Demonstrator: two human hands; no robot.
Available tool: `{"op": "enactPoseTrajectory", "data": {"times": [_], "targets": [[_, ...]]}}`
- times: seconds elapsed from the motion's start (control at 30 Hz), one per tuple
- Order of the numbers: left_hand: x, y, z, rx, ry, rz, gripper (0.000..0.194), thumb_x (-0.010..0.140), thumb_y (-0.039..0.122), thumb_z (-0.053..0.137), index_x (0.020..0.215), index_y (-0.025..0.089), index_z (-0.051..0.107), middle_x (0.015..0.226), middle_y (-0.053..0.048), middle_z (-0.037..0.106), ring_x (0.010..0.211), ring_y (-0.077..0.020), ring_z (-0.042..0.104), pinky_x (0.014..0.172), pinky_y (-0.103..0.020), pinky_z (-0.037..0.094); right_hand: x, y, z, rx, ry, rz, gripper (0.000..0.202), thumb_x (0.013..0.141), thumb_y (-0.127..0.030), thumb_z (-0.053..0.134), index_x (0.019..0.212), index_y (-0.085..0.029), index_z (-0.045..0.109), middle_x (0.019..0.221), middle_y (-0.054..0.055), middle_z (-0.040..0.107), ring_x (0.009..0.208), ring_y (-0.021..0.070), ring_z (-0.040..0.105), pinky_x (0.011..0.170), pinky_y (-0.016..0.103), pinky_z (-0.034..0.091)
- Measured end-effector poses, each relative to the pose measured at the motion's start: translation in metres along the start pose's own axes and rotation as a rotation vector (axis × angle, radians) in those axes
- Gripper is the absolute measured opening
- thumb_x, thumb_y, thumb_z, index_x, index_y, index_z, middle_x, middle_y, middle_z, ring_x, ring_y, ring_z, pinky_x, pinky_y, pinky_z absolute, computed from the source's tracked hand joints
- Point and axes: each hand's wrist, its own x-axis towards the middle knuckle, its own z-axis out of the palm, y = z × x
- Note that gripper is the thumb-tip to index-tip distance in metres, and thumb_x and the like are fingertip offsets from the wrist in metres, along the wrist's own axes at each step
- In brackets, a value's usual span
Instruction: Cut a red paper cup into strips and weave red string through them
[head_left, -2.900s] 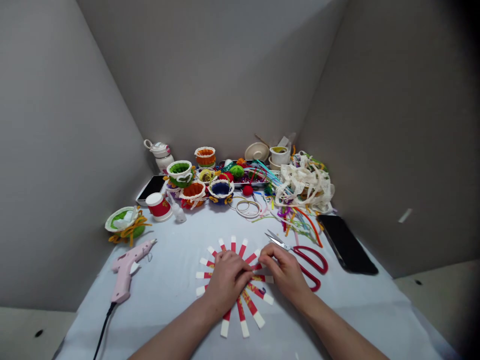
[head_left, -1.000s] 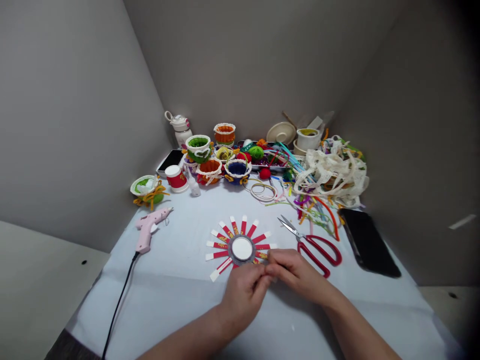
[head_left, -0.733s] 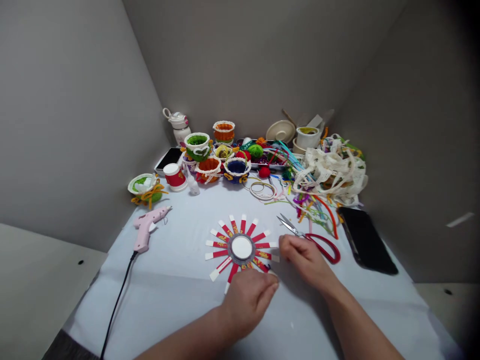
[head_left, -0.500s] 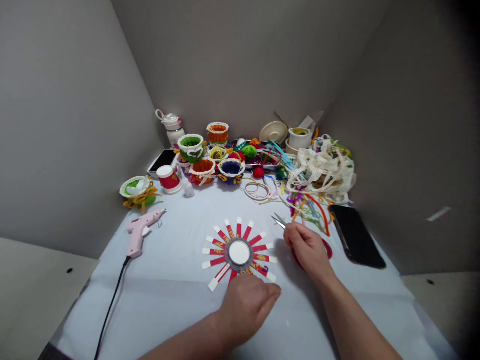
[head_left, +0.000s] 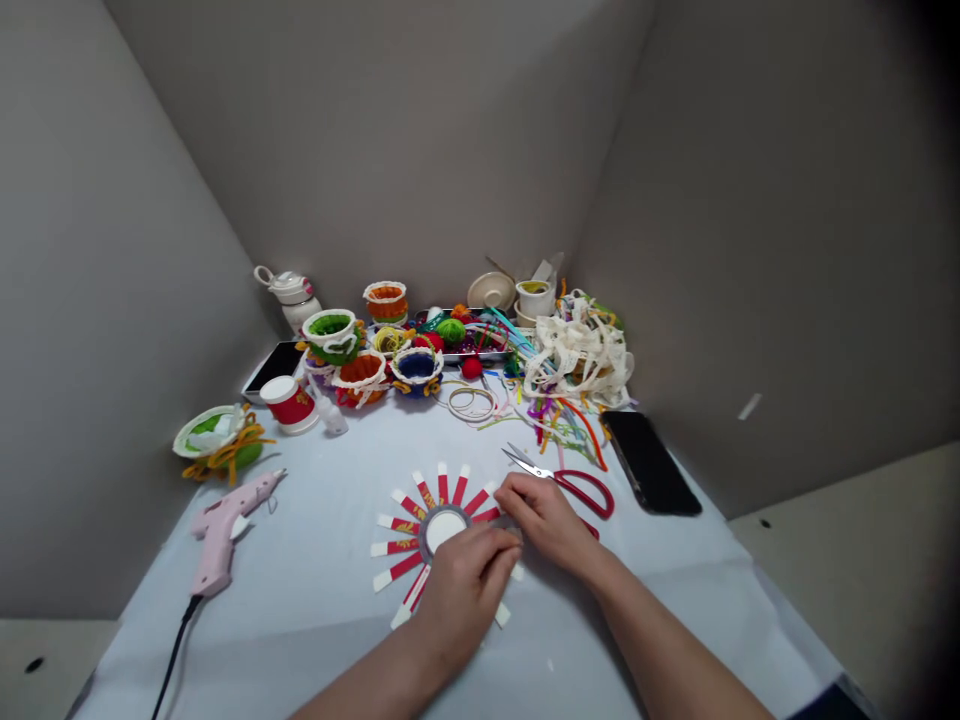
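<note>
A paper cup cut into strips [head_left: 406, 527] lies splayed like a sun on the white-covered table, red with gold print and white tips. Around its white round base sits a grey ring [head_left: 427, 518]. My left hand [head_left: 466, 585] is over the cup's lower right part, fingers pinched and hiding several strips. Close beside it, my right hand [head_left: 546, 518] is also pinched, near the strips on the right. A small greyish, see-through bit shows between the fingertips; I cannot tell what it is. Red-handled scissors [head_left: 592, 488] lie just beyond my right hand, blades apart.
On the left lies a pink glue gun [head_left: 229, 525] with a black cord. Yarn-trimmed small baskets [head_left: 417, 368], a red-and-white paper cup [head_left: 289, 404] and a small white bottle [head_left: 331, 415] stand farther back. Lace trim [head_left: 581, 355] is heaped at back right, near a black phone [head_left: 651, 462].
The scissors have left my right hand and lie on the table. My right hand has moved in beside my left, which has shifted up over the cup. The view has turned right.
</note>
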Motion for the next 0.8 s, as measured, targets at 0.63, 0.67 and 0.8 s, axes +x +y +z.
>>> {"op": "enactPoseTrajectory", "data": {"times": [0.63, 0.67, 0.8], "targets": [[0.015, -0.044, -0.009, 0.456, -0.009, 0.103, 0.018, 0.096, 0.014, 0.054, 0.09, 0.021, 0.07, 0.08, -0.001, 0.073, 0.074, -0.0201, 0.067, 0.073, -0.034, 0.046, 0.002, -0.004, -0.001, 0.095, -0.054, 0.068, 0.021, 0.095, -0.034, 0.054, 0.082, -0.019, 0.062, 0.079, 0.0, 0.059, 0.076, 0.0154, 0.053, 0.072, 0.027, 0.041], [0.015, -0.046, -0.01, 0.438, -0.005, 0.079, 0.017, 0.096, 0.015, 0.055, 0.09, 0.021, 0.07, 0.081, -0.001, 0.073, 0.075, -0.0199, 0.068, 0.073, -0.034, 0.047, 0.002, -0.003, -0.002, 0.085, -0.032, 0.068, 0.022, 0.095, -0.035, 0.054, 0.082, -0.019, 0.061, 0.079, 0.0, 0.059, 0.075, 0.0154, 0.053, 0.071, 0.027, 0.041], [0.015, -0.049, -0.011, 0.335, 0.017, 0.009, 0.015, 0.095, 0.016, 0.059, 0.089, 0.021, 0.072, 0.083, -0.001, 0.072, 0.079, -0.019, 0.067, 0.073, -0.032, 0.049, 0.002, -0.007, -0.015, 0.066, -0.01, 0.096, 0.025, 0.097, -0.039, 0.052, 0.082, -0.02, 0.06, 0.078, 0.001, 0.06, 0.075, 0.0161, 0.053, 0.071, 0.028, 0.042]]}}
